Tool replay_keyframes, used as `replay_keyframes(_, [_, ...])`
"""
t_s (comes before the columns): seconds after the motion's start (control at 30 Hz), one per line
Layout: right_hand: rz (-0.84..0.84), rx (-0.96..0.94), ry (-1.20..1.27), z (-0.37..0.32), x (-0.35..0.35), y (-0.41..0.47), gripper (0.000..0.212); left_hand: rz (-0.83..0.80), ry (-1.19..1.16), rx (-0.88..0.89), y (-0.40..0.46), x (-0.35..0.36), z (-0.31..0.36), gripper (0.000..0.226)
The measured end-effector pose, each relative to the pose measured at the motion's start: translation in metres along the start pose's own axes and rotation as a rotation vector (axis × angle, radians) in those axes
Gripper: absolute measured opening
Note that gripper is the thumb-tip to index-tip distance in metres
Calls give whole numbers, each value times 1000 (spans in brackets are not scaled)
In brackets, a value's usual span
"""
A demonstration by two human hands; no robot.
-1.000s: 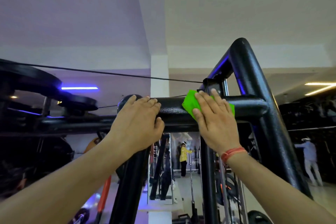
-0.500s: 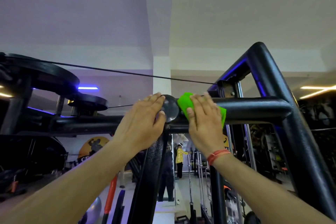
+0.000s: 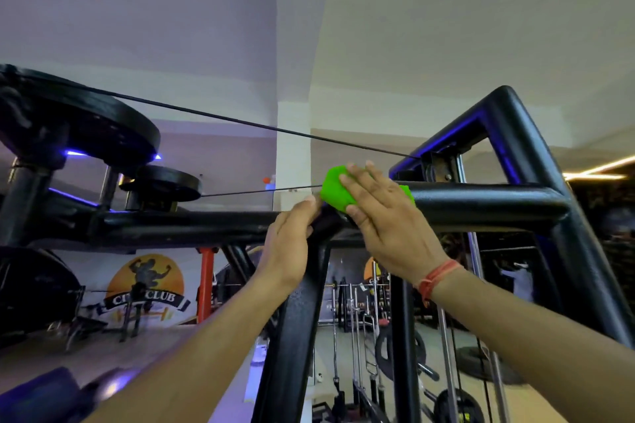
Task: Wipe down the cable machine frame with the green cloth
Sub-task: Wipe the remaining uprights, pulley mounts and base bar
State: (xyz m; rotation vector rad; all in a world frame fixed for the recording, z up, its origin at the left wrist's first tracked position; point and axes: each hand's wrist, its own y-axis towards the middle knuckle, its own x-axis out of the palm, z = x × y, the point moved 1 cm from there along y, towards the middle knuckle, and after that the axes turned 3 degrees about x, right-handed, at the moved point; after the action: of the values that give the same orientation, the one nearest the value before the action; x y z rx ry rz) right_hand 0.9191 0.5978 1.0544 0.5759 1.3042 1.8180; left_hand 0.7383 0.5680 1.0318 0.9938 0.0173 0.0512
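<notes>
The black cable machine frame (image 3: 481, 201) crosses the view overhead as a thick horizontal tube, joined on the right to a slanted tube. A bright green cloth (image 3: 335, 189) lies over the tube's left end cap. My right hand (image 3: 385, 213) presses flat on the cloth with straight fingers, covering most of it. My left hand (image 3: 292, 240) rests against the upright post just below the tube end, its fingers reaching up to the cap beside the cloth.
Two black pulley wheels (image 3: 103, 127) sit at the upper left, with thin cables (image 3: 275, 130) running right to the frame's bracket (image 3: 438, 166). Below are a vertical post (image 3: 295, 336), weight racks and barbells. A person (image 3: 519, 280) stands far right.
My right hand has slid the cloth left along the tube onto its end cap. My left hand has dropped from the tube's top to the post below it.
</notes>
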Motion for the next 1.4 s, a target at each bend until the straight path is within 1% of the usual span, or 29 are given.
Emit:
replay_keyframes(0.03, [17,61,15,-1,0,10,48,-14,-20,-2,1,0,1,43])
replay_keyframes(0.1, [49,176,42,-10,3,21,46,-36,-51,2,0,1,3,39])
replay_keyframes(0.13, [49,185,24,-15,5,18,46,-43,-65,4,-1,0,3,37])
replay_keyframes(0.2, [-4,89,-24,-21,4,-3,47,-65,-105,-6,-4,-1,2,35])
replay_keyframes(0.27, [-102,-51,-53,-20,-5,-25,48,-86,-128,-19,-5,-2,0,44])
replay_keyframes(0.3, [-137,-92,-76,-17,-9,-27,48,-96,-139,-26,-5,-1,-1,46])
replay_keyframes(0.33, [-148,-90,-84,-13,-12,-23,48,-98,-153,-35,-5,-1,-1,47])
replay_keyframes(0.37, [-132,-38,-64,-10,-13,-13,47,-88,-169,-43,-5,-1,-1,46])
replay_keyframes(0.47, [-30,224,38,-18,-6,13,46,-49,-220,-60,-2,-1,-2,41])
replay_keyframes(0.5, [-14,264,47,-24,-3,12,46,-48,-235,-66,-2,-1,-3,42])
replay_keyframes(0.53, [-13,258,40,-29,0,5,47,-47,-254,-80,-3,0,-3,44])
replay_keyframes(0.6, [-53,134,-7,-33,0,-18,49,-52,-281,-106,-4,1,-4,46])
replay_keyframes(0.67, [-128,22,-34,-27,-8,-24,51,-61,-289,-114,-4,2,-2,47])
replay_keyframes(0.7, [-143,25,-23,-21,-12,-18,52,-58,-299,-116,-5,3,0,46])
replay_keyframes(0.73, [-137,88,8,-19,-15,-9,51,-49,-307,-119,-5,4,1,46])
replay_keyframes(0.83, [-30,432,161,-25,-12,8,49,-46,-312,-114,-4,5,3,46])
replay_keyframes(0.87, [-6,465,157,-32,-8,5,49,-45,-314,-116,-5,6,2,46])
replay_keyframes(0.9, [5,422,122,-39,-3,-2,49,-44,-318,-121,-6,6,1,47])
replay_keyframes(0.93, [-8,335,78,-44,2,-13,50,-45,-322,-125,-6,6,1,48])
replay_keyframes(1.0, [-63,190,38,-41,-1,-22,51,-34,-320,-115,-6,5,3,47])
replay_keyframes(1.03, [-79,171,25,-35,-6,-17,51,-17,-316,-114,-4,5,2,47])
replay_keyframes(1.07, [-75,201,28,-31,-11,-10,50,1,-310,-116,-3,5,1,46])
replay_keyframes(1.17, [7,458,130,-31,-13,3,50,55,-289,-91,0,8,-3,49])
replay_keyframes(1.2, [15,454,122,-37,-9,0,51,73,-274,-85,0,9,-5,49])
replay_keyframes(1.3, [-54,196,69,-52,3,-32,51,87,-245,-56,-2,6,-11,48])
replay_keyframes(1.33, [-76,158,85,-55,6,-43,49,77,-249,-61,-2,2,-13,49])
replay_keyframes(1.4, [-62,173,153,-62,12,-58,47,54,-241,-44,0,-6,-16,51])
